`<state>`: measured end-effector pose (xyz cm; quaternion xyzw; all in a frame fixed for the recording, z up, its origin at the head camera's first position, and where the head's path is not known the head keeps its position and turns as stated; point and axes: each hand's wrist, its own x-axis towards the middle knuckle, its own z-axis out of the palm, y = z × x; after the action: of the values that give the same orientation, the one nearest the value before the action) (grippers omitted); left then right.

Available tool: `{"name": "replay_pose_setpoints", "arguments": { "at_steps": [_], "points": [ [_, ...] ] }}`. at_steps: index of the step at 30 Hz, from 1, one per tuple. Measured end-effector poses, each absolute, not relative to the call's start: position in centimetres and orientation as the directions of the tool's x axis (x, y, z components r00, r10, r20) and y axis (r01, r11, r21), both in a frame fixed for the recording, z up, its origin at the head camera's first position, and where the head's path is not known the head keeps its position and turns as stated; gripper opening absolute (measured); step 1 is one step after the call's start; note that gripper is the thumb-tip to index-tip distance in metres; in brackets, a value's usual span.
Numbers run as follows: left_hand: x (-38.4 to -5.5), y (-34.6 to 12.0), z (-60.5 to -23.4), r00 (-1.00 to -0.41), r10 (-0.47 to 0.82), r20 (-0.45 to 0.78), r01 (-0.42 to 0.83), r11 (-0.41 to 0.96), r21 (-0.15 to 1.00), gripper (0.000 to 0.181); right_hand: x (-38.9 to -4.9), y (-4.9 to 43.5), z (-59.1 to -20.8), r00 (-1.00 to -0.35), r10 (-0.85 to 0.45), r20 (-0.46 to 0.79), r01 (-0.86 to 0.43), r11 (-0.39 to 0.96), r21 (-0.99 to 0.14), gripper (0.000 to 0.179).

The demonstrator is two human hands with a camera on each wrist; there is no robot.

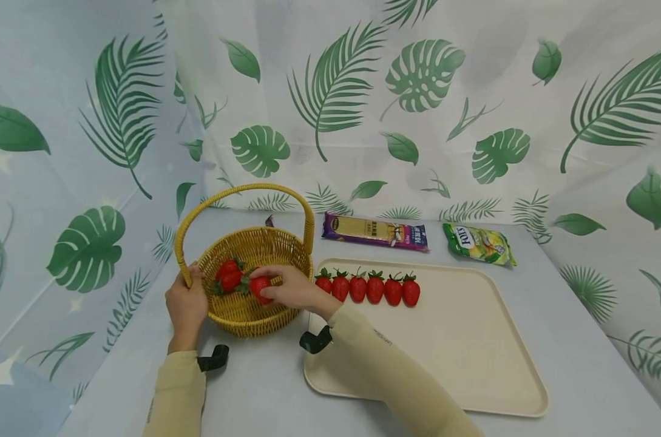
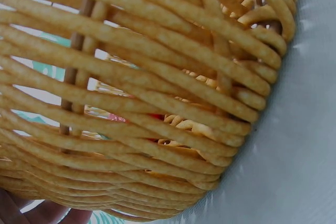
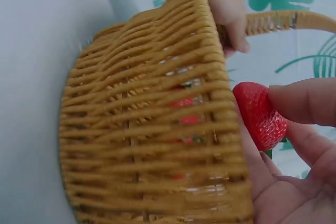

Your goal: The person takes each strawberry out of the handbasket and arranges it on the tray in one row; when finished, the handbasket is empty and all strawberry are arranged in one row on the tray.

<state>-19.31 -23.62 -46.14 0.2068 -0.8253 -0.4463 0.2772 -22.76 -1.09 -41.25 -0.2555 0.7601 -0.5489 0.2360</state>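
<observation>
A yellow wicker basket [image 1: 248, 328] with a tall arched handle stands on the left of the table. My left hand [image 1: 187, 301] grips its left side near the foot of the handle; in the left wrist view the weave fills most of the picture, fingertips [image 2: 47, 212] showing at a lower corner. Between thumb and fingers, my right hand [image 1: 297, 289] pinches a red strawberry [image 3: 259, 115] at the basket's opening. Inside the basket lie other strawberries [image 1: 230, 280] with green leaves. A row of several strawberries [image 1: 375, 287] lines the back left of a cream tray [image 1: 461, 352].
Behind the tray lie a purple pasta packet [image 1: 375, 232] and a green-yellow snack bag [image 1: 479, 244]. A leaf-patterned curtain [image 1: 330, 109] closes off the back and sides. The tray's left edge is close to the basket, and my right forearm crosses over the tray.
</observation>
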Motion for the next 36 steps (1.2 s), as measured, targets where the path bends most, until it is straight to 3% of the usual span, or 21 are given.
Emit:
{"name": "replay_pose_setpoints", "arguments": {
  "at_steps": [13, 31, 36],
  "points": [
    [-19.1, -23.5, -45.9, -0.766, -0.581, 0.273, -0.093, 0.522, 0.848, 0.053, -22.3, 4.8, -41.3, -0.821, -0.571, -0.005, -0.17, 0.254, -0.952, 0.035],
    [-19.3, -23.7, -46.1, -0.76, -0.589, 0.275, -0.085, 0.509, 0.856, 0.052, -23.4, 15.0, -43.6, -0.923, -0.385, 0.024, -0.103, 0.187, -0.977, 0.039],
    [-19.4, -23.6, -46.2, -0.759, -0.588, 0.28, -0.085, 0.517, 0.852, 0.051, -23.8, 17.5, -43.6, -0.952, -0.307, -0.013, -0.06, 0.226, -0.972, 0.04]
  ]
}}
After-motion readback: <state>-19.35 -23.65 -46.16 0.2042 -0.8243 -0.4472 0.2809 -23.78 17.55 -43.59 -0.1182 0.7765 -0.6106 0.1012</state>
